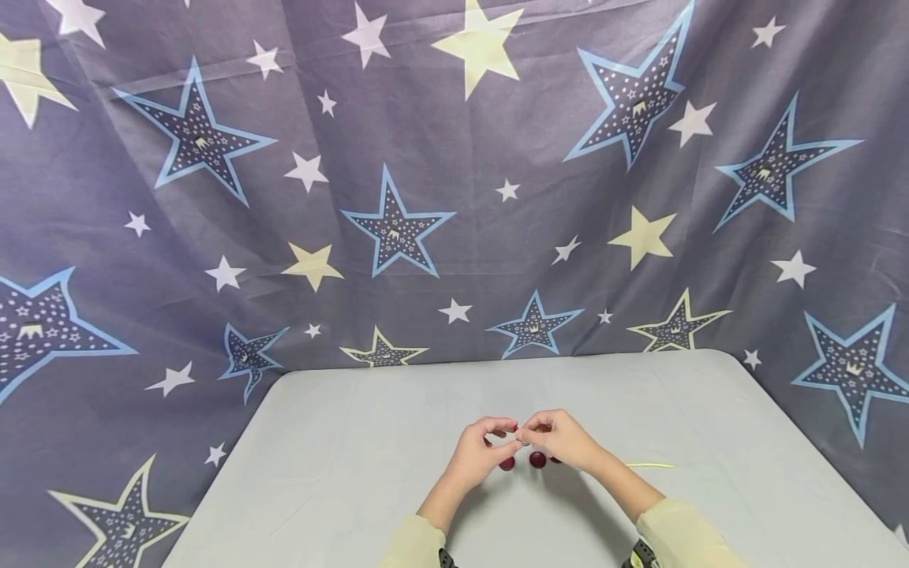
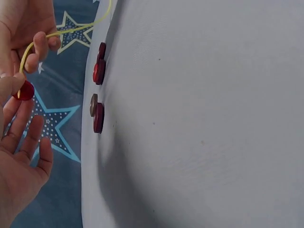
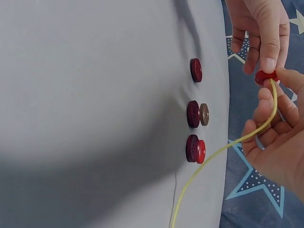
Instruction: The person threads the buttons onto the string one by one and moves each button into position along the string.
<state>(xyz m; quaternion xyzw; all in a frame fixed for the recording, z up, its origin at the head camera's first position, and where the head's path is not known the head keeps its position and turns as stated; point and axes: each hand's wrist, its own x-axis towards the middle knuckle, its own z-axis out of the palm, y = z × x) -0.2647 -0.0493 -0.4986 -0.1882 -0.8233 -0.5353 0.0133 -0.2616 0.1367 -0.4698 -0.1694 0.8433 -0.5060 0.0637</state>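
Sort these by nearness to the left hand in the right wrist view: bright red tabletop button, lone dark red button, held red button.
1. Held red button: in left hand.
2. Lone dark red button: row's left end.
3. Bright red button: row's right end.

The left hand [image 3: 263,32] pinches a red button [image 3: 260,77]; the right hand [image 3: 281,138] holds a yellow cord [image 3: 223,149] to it; nearest the cord on the table [image 3: 95,85], a bright button [image 3: 202,152] touches a dark button [image 3: 191,148]; farther, a brown button [image 3: 204,114] beside a maroon button [image 3: 193,114]; farthest, a crimson button [image 3: 196,70].
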